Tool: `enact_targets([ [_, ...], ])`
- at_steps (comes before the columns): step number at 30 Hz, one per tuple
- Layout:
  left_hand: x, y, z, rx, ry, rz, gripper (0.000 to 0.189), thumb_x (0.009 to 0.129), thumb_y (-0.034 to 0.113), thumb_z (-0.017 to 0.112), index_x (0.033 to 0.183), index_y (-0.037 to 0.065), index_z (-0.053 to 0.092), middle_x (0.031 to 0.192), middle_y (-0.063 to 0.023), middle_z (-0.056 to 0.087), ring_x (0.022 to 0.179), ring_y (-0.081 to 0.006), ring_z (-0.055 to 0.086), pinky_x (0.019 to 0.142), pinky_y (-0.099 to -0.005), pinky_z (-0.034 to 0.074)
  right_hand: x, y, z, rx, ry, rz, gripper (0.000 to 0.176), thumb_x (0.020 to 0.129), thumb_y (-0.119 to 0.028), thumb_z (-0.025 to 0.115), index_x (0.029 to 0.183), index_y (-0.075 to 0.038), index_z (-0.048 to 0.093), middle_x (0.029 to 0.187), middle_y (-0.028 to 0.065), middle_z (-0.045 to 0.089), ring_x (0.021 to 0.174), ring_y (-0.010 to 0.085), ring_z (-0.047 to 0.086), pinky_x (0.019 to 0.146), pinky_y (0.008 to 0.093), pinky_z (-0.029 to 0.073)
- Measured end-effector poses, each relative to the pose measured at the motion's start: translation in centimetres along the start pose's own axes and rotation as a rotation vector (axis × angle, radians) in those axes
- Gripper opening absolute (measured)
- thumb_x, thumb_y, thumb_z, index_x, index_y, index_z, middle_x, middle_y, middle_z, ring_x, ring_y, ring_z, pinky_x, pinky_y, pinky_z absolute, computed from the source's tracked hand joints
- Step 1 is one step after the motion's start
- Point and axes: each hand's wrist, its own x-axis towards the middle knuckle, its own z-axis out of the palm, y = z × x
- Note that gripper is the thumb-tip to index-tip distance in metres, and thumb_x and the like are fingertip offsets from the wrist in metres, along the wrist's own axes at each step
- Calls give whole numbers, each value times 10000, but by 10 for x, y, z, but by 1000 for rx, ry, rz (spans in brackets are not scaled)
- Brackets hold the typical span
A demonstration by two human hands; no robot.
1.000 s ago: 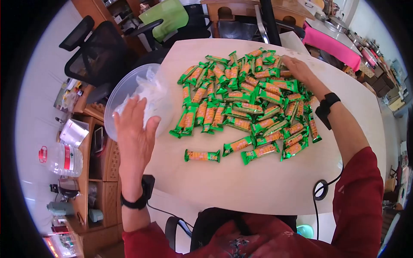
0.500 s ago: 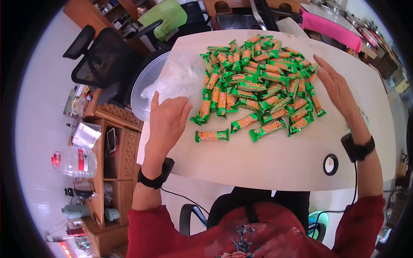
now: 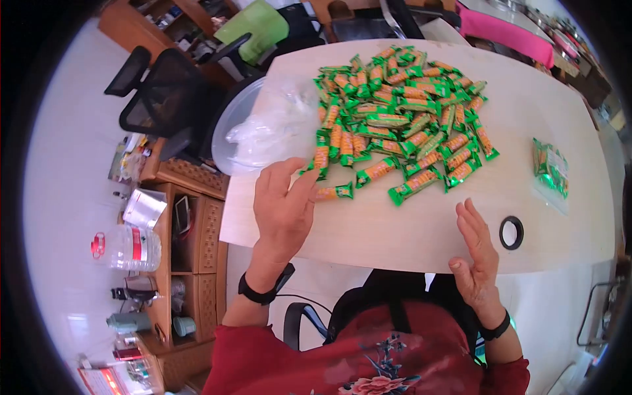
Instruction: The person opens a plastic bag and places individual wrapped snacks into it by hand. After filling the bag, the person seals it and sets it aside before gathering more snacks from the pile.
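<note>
- Right hand (image 3: 475,253) has pulled way back. A second ago it was up at the far side of the pile (image 3: 401,108), now it hangs over the table's near edge. Palm is turned inward, fingers straight and loosely together, nothing in it.
- Left hand (image 3: 284,210) has come off the bowl (image 3: 222,141) and slid to the lone bar (image 3: 336,192). Fingers are flat and a bit spread, with one tip touching the bar's left end. Can't tell if it's actually pinching it.
- So both hands are off the heap for now, and only that stray bar is being touched. It lies just off the pile's near-left side.
- The pile itself looks the same: green wrappers heaped across the far half of the table (image 3: 408,230).
- With the arm gone you can see a clear bag (image 3: 552,168) with a few bars in it by the right edge.
- The bowl, stuffed with clear plastic, overhangs the left edge. There's a cable hole (image 3: 511,232) near the near edge.
- Room: office chairs (image 3: 161,92) past the far-left corner, a wooden cabinet (image 3: 197,224) down the left, and a water jug (image 3: 128,247) on the floor.
</note>
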Motion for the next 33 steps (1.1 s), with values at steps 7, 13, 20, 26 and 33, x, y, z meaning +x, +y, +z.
enact_targets([
  [7, 49, -86, -7, 401, -74, -207, 352, 793, 47, 634, 1145, 56, 640, 1203, -190, 612, 1102, -379, 570, 913, -442, 476, -3, 10, 13, -84, 50, -39, 447, 871, -165, 685, 1268, 1, 562, 1414, 220, 474, 1373, 436, 363, 1095, 506, 332],
  [13, 67, -158, 2, 243, -405, -431, 295, 721, 106, 663, 1013, 108, 706, 937, -145, 695, 916, -340, 663, 818, -419, 528, -6, 13, 12, -75, 101, -18, 418, 818, -128, 724, 1191, 20, 608, 1382, 233, 491, 1363, 438, 373, 1088, 494, 350],
  [20, 80, -137, -32, 181, 262, -350, 109, 824, 110, 681, 894, 36, 643, 841, -148, 665, 769, -290, 656, 730, -360, 515, -8, 18, 17, -1, 175, -68, 410, 822, -158, 737, 1180, 3, 619, 1370, 216, 505, 1354, 431, 385, 1073, 493, 368],
  [26, 82, -28, -51, -365, 513, -364, 122, 910, 105, 670, 923, 45, 564, 797, 16, 551, 705, -76, 502, 635, -230, 443, -11, 22, 13, 107, 193, -75, 488, 836, -192, 739, 1259, -13, 573, 1375, 208, 506, 1327, 400, 431, 1045, 462, 405],
  [33, -4, 154, 14, -1179, 29, -486, 273, 847, -55, 649, 1083, 53, 565, 938, 10, 610, 777, -43, 562, 656, -197, 474, -11, -11, 3, 1197, 118, 368, 895, 816, -343, 778, 1482, -3, 286, 1406, 193, 473, 1269, 282, 505, 993, 389, 464],
])
